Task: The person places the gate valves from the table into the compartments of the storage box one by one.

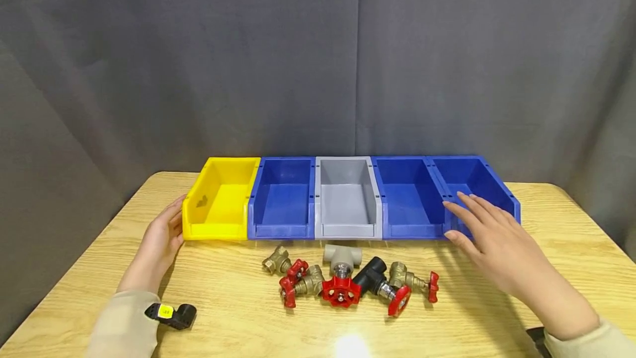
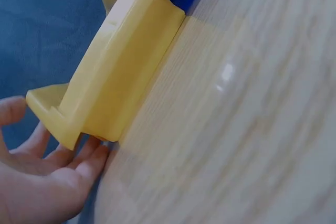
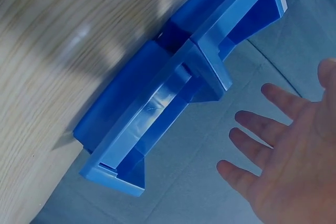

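My left hand (image 1: 160,236) rests against the outer left side of the yellow bin (image 1: 190,231), fingers touching it low down; the left wrist view shows them relaxed. In front of the rightmost blue bin (image 1: 509,203) hovers my right hand (image 1: 502,242), fingers spread and holding nothing. The right wrist view shows these fingers apart from the blue bin (image 3: 157,103). Between the hands lie several valves: a grey valve (image 1: 342,257) with a red handwheel, a black valve (image 1: 370,276), and brass ones, including a brass valve (image 1: 399,275) on the right and another brass valve (image 1: 276,260) on the left.
The bins stand side by side along the back of the wooden table (image 1: 223,303). Between the yellow and rightmost bins are a blue bin (image 1: 281,231), a grey bin (image 1: 348,231) and another blue bin (image 1: 412,231). A dark grey curtain (image 1: 298,59) hangs behind.
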`<act>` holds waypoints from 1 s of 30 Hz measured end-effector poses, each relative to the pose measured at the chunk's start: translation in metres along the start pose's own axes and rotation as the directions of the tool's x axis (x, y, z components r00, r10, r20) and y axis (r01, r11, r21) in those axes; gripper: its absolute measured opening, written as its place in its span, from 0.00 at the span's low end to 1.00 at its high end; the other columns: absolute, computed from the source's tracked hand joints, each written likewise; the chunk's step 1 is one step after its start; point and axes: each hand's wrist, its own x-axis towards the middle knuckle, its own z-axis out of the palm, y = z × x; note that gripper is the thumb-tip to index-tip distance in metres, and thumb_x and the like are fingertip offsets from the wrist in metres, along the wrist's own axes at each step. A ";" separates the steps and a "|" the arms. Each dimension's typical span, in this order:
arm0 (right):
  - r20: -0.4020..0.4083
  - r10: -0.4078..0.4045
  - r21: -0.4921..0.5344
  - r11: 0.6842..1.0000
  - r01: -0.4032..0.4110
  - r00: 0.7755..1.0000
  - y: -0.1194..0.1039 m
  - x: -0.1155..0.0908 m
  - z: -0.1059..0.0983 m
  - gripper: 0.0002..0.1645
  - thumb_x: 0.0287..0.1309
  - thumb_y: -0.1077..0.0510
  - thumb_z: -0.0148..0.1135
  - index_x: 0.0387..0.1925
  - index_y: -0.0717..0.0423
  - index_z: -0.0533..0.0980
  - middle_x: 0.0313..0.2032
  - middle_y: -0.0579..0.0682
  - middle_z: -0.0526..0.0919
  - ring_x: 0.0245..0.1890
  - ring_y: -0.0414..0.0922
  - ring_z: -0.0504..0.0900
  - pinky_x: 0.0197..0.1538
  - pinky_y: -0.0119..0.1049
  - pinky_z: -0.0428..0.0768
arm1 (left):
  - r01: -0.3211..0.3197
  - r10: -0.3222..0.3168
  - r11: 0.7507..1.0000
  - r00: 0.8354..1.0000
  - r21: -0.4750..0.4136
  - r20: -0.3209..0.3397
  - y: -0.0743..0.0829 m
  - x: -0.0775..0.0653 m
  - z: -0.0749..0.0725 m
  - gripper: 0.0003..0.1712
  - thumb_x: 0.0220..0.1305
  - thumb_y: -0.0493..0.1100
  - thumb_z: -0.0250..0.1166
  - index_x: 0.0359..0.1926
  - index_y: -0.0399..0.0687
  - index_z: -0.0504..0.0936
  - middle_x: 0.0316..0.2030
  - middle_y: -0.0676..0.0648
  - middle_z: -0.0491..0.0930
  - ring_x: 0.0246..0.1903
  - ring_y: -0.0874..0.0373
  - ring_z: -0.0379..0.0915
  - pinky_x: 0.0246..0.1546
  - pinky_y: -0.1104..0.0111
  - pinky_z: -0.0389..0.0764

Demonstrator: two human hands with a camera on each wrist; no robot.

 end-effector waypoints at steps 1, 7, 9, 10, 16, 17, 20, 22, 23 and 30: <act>-0.001 0.001 -0.001 1.000 -0.001 1.000 0.000 0.000 0.000 0.33 0.73 0.44 0.52 0.70 0.56 0.66 0.70 0.65 0.62 0.68 0.66 0.59 0.66 0.63 0.56 | -0.007 0.007 1.000 1.000 -0.019 0.020 -0.001 0.000 -0.002 0.39 0.78 0.60 0.41 0.79 0.50 0.40 0.72 0.50 0.52 0.72 0.56 0.46 0.63 0.75 0.62; -0.009 -0.008 0.006 1.000 0.009 1.000 0.002 0.003 0.000 0.33 0.72 0.44 0.52 0.70 0.56 0.66 0.70 0.66 0.62 0.68 0.67 0.60 0.66 0.63 0.56 | -0.059 0.055 0.998 0.992 0.036 0.110 -0.007 0.001 -0.011 0.42 0.79 0.58 0.41 0.79 0.43 0.35 0.76 0.41 0.42 0.72 0.54 0.43 0.64 0.75 0.59; -0.004 -0.003 0.017 1.000 0.003 1.000 0.002 0.003 -0.002 0.32 0.72 0.43 0.53 0.70 0.56 0.66 0.70 0.66 0.62 0.67 0.67 0.61 0.65 0.64 0.57 | -0.060 0.053 0.996 0.992 0.063 0.118 -0.007 0.000 -0.013 0.42 0.79 0.58 0.41 0.78 0.43 0.34 0.77 0.39 0.38 0.73 0.53 0.42 0.65 0.74 0.57; 0.001 0.002 0.023 1.000 -0.002 1.000 0.001 0.003 -0.003 0.32 0.72 0.43 0.53 0.69 0.56 0.67 0.70 0.66 0.62 0.67 0.67 0.61 0.65 0.64 0.57 | -0.057 0.049 0.996 0.992 0.070 0.113 -0.007 -0.001 -0.014 0.41 0.79 0.57 0.40 0.78 0.42 0.34 0.77 0.38 0.37 0.73 0.52 0.42 0.65 0.73 0.57; 0.031 0.026 0.066 0.997 -0.028 0.999 -0.006 0.001 -0.010 0.33 0.70 0.42 0.55 0.68 0.55 0.69 0.68 0.64 0.65 0.67 0.67 0.62 0.63 0.66 0.59 | -0.039 0.032 0.993 0.997 0.110 0.067 -0.003 -0.005 -0.013 0.42 0.78 0.58 0.45 0.79 0.43 0.38 0.76 0.42 0.45 0.69 0.54 0.52 0.64 0.73 0.62; 0.034 0.022 0.075 0.997 -0.024 0.999 -0.007 0.001 -0.011 0.32 0.70 0.42 0.56 0.67 0.55 0.70 0.67 0.64 0.67 0.67 0.67 0.62 0.63 0.66 0.59 | -0.044 0.037 0.992 0.997 0.118 0.061 -0.002 -0.005 -0.012 0.42 0.77 0.58 0.46 0.79 0.43 0.39 0.74 0.42 0.48 0.67 0.55 0.55 0.62 0.74 0.64; 0.037 0.014 0.099 0.995 -0.017 0.999 -0.013 0.001 -0.013 0.30 0.69 0.43 0.57 0.66 0.54 0.72 0.64 0.63 0.72 0.66 0.66 0.64 0.62 0.66 0.60 | -0.055 0.049 0.987 0.998 0.148 0.043 0.001 -0.006 -0.011 0.43 0.77 0.58 0.48 0.79 0.43 0.42 0.70 0.46 0.55 0.61 0.60 0.60 0.53 0.79 0.69; 0.039 0.010 0.113 0.993 -0.015 0.999 -0.017 0.001 -0.015 0.29 0.69 0.43 0.58 0.65 0.53 0.73 0.62 0.62 0.75 0.64 0.65 0.67 0.62 0.65 0.62 | -0.054 0.048 0.986 0.998 0.160 0.039 0.003 -0.006 -0.009 0.43 0.76 0.59 0.48 0.79 0.43 0.43 0.70 0.46 0.54 0.63 0.57 0.59 0.54 0.78 0.68; 0.041 0.009 0.120 0.993 -0.014 0.999 -0.020 0.001 -0.015 0.28 0.69 0.44 0.59 0.64 0.52 0.74 0.61 0.61 0.76 0.63 0.64 0.68 0.61 0.64 0.64 | -0.049 0.044 0.986 0.998 0.161 0.037 0.004 -0.006 -0.008 0.43 0.76 0.59 0.48 0.79 0.43 0.43 0.71 0.45 0.53 0.65 0.55 0.57 0.56 0.77 0.67; 0.045 -0.058 0.139 0.989 0.051 0.997 -0.033 0.000 -0.017 0.28 0.65 0.48 0.64 0.64 0.51 0.74 0.60 0.58 0.77 0.60 0.63 0.74 0.58 0.64 0.70 | 0.015 -0.018 0.987 1.000 0.159 0.015 0.005 -0.002 -0.002 0.44 0.76 0.61 0.47 0.79 0.47 0.40 0.77 0.42 0.43 0.72 0.48 0.45 0.67 0.65 0.58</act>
